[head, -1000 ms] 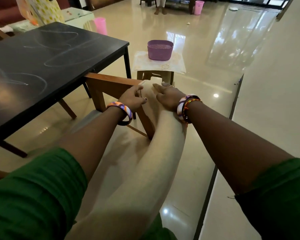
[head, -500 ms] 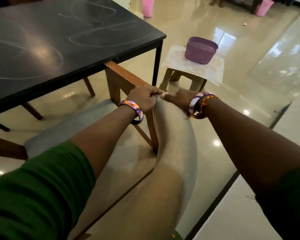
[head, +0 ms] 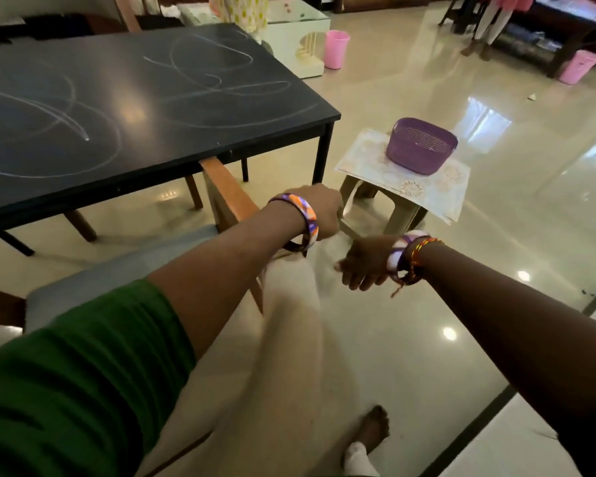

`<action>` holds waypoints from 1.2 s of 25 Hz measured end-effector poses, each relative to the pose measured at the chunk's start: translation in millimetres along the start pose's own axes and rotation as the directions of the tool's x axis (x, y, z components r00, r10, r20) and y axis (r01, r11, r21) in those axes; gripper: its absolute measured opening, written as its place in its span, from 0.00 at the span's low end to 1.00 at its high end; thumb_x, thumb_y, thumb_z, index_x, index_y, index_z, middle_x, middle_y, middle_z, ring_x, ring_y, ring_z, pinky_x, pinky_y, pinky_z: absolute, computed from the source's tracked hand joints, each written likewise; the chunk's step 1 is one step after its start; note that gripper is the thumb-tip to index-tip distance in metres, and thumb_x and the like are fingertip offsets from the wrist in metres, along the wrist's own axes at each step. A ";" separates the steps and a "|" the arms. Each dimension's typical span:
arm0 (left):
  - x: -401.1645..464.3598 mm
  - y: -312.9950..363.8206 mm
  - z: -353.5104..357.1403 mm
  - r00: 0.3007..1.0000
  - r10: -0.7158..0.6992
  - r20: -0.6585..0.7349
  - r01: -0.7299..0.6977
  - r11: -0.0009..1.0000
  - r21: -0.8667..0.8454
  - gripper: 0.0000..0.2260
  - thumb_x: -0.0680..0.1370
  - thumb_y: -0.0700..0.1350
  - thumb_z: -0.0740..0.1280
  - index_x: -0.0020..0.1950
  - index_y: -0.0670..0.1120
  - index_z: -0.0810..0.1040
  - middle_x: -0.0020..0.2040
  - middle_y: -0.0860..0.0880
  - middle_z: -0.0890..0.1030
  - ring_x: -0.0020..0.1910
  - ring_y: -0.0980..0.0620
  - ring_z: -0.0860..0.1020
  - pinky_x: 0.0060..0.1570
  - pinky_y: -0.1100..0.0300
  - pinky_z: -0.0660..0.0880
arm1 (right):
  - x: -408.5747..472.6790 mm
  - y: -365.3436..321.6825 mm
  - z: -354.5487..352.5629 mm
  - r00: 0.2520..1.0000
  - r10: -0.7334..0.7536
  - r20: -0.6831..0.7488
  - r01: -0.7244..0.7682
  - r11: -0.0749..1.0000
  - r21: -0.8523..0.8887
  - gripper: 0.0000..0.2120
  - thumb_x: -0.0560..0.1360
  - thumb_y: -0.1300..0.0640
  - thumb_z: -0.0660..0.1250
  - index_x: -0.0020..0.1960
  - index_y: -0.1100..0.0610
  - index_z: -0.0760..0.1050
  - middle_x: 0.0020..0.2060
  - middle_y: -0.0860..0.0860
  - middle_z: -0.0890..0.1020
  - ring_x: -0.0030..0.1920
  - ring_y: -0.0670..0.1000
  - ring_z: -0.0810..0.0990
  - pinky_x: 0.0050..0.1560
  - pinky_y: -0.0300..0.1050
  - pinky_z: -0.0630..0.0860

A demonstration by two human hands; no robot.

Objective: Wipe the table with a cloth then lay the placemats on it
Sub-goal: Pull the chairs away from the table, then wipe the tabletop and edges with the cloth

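Head view: my left hand [head: 319, 210] fists the pale cloth [head: 300, 304] off the chair [head: 226, 192], right hand [head: 365, 266] loosely curled beside it, holding nothing I can see, streaked table [head: 145, 98] unwiped, placemats [head: 424, 187] under the basket [head: 420, 146].

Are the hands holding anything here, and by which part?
Left hand grips the top end of the cream cloth by the chair back. Right hand has curled fingers beside it; whether it holds the cloth cannot be told.

Black table [head: 117, 108] with chalky white scribbles, purple basket [head: 420, 146], pale cream cloth [head: 289, 339]
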State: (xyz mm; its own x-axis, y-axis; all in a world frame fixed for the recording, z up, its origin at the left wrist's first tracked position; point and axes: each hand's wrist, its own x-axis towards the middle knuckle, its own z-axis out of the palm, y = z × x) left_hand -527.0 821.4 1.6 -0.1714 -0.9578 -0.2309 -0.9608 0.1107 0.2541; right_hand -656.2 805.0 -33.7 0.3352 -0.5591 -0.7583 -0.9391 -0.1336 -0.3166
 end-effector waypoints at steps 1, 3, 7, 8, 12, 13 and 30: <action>16.4 12.5 1.6 0.995 0.050 0.092 -0.047 0.998 -0.032 0.11 0.78 0.41 0.61 0.56 0.42 0.80 0.51 0.43 0.82 0.52 0.45 0.80 0.52 0.56 0.75 | 3.3 20.6 -9.9 0.999 -0.024 -0.026 0.020 0.990 -0.136 0.20 0.81 0.49 0.56 0.55 0.63 0.79 0.49 0.54 0.83 0.42 0.50 0.78 0.39 0.40 0.72; 58.1 50.6 10.4 0.971 0.120 0.208 -0.116 0.993 -0.031 0.12 0.79 0.44 0.61 0.59 0.42 0.79 0.55 0.43 0.82 0.54 0.46 0.79 0.54 0.57 0.74 | 4.9 76.2 -38.2 0.986 -0.100 -0.133 0.053 0.946 -0.318 0.19 0.81 0.49 0.57 0.56 0.63 0.78 0.52 0.57 0.81 0.44 0.51 0.74 0.44 0.41 0.68; 145.6 133.7 16.3 0.944 0.158 0.289 -0.177 0.983 0.043 0.13 0.80 0.45 0.61 0.60 0.41 0.78 0.59 0.43 0.80 0.58 0.45 0.76 0.54 0.58 0.72 | 0.9 185.2 -96.6 0.967 -0.134 -0.215 0.048 0.930 -0.364 0.18 0.81 0.51 0.57 0.57 0.64 0.77 0.53 0.59 0.80 0.52 0.59 0.77 0.50 0.44 0.70; 163.8 151.4 18.0 0.936 0.164 0.311 -0.192 0.980 0.060 0.14 0.80 0.46 0.61 0.61 0.41 0.78 0.59 0.43 0.79 0.58 0.44 0.76 0.55 0.58 0.72 | 2.0 207.0 -109.6 0.967 -0.137 -0.214 0.050 0.928 -0.368 0.18 0.81 0.52 0.57 0.57 0.64 0.77 0.54 0.60 0.80 0.54 0.59 0.77 0.52 0.45 0.71; 230.9 210.4 29.4 0.883 0.177 0.434 -0.211 0.977 0.030 0.16 0.80 0.48 0.60 0.65 0.44 0.76 0.61 0.43 0.79 0.58 0.44 0.77 0.52 0.58 0.71 | 6.7 273.6 -165.5 0.954 -0.153 -0.257 0.059 0.939 -0.338 0.16 0.81 0.54 0.56 0.60 0.63 0.76 0.57 0.59 0.80 0.56 0.59 0.77 0.57 0.47 0.72; 245.9 219.8 30.4 0.868 0.180 0.463 -0.207 0.978 0.008 0.16 0.80 0.48 0.60 0.66 0.44 0.75 0.61 0.43 0.78 0.57 0.45 0.77 0.50 0.60 0.70 | 10.6 284.8 -177.9 0.951 -0.156 -0.267 0.061 0.941 -0.333 0.17 0.81 0.53 0.56 0.60 0.63 0.76 0.57 0.59 0.80 0.57 0.58 0.77 0.57 0.47 0.71; 588.7 130.9 15.4 0.903 -0.052 0.426 0.123 0.982 -0.142 0.16 0.81 0.47 0.59 0.62 0.40 0.76 0.62 0.42 0.78 0.60 0.44 0.76 0.53 0.61 0.69 | 259.7 372.6 -429.9 0.972 -0.178 -0.154 0.135 0.958 -0.252 0.17 0.81 0.54 0.57 0.63 0.62 0.76 0.60 0.57 0.79 0.61 0.57 0.76 0.63 0.49 0.72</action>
State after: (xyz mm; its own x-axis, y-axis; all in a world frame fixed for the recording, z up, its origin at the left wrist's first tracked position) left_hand -757.1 276.2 -115.5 -0.1979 -0.7579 -0.6217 -0.9339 -0.0470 0.3545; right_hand -951.6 258.3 -103.6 0.4809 -0.6454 -0.5934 -0.8736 -0.4099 -0.2623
